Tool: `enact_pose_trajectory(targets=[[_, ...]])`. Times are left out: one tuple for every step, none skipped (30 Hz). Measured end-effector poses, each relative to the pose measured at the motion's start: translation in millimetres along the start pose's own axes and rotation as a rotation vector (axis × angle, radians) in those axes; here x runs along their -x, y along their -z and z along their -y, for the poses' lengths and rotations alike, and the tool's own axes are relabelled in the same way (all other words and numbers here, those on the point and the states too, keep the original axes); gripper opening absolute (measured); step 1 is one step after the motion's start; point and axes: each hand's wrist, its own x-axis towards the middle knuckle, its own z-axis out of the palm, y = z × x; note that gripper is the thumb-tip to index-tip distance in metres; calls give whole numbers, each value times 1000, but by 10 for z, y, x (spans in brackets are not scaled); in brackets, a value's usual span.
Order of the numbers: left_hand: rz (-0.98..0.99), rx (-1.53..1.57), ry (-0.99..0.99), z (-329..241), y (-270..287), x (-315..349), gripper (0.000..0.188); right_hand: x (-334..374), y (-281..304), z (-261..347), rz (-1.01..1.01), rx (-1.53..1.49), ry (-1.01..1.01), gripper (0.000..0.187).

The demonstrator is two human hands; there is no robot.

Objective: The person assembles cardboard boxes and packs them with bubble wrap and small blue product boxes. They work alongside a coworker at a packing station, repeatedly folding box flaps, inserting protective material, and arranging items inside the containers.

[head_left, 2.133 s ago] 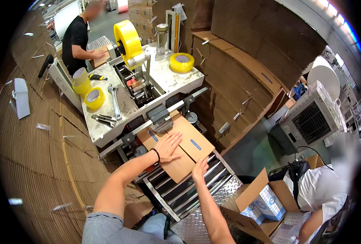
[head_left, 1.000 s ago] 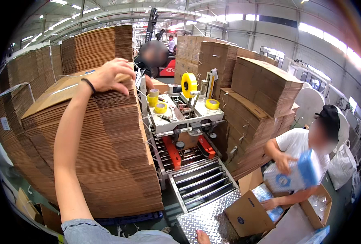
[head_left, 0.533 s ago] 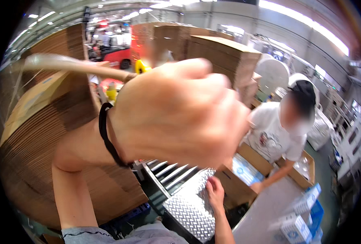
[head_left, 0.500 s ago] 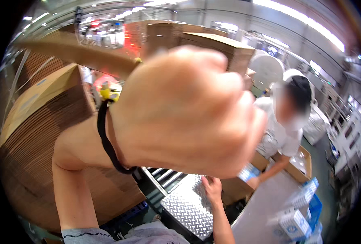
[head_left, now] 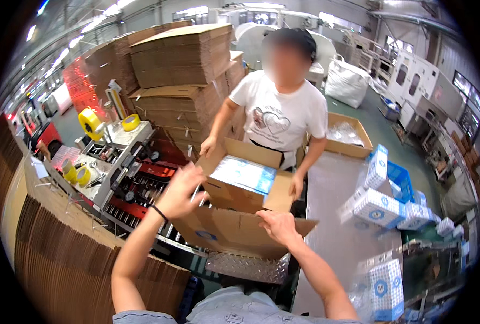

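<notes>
My left hand (head_left: 180, 195) is raised with its fingers spread, near the left end of a brown cardboard panel (head_left: 232, 233). My right hand (head_left: 279, 225) is closed over that panel's upper edge, toward its right end. The panel bears a blue mark and stands tilted in front of me, above a diamond-plate metal step (head_left: 251, 268). Just beyond it is an open cardboard carton (head_left: 234, 190) holding blue-and-white packs (head_left: 244, 174). Across from me a person in a white T-shirt (head_left: 280, 108) has one hand on each side of this carton.
Stacked flat cardboard (head_left: 61, 245) rises at my left. A taping machine (head_left: 126, 132) with yellow tape rolls (head_left: 90, 124) stands beyond it. On the right runs a grey table (head_left: 334, 216), with blue-and-white boxes (head_left: 379, 208) and a blue crate (head_left: 399, 181) alongside.
My left hand has come down from close before the camera, and its fist has opened. My right hand has moved from the metal step to the cardboard panel. The view has turned.
</notes>
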Motion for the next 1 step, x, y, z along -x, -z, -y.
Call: enact_pose_trajectory(targets=[[16, 13, -14, 12, -37, -23, 55, -9, 3, -38, 26, 62, -20, 36]])
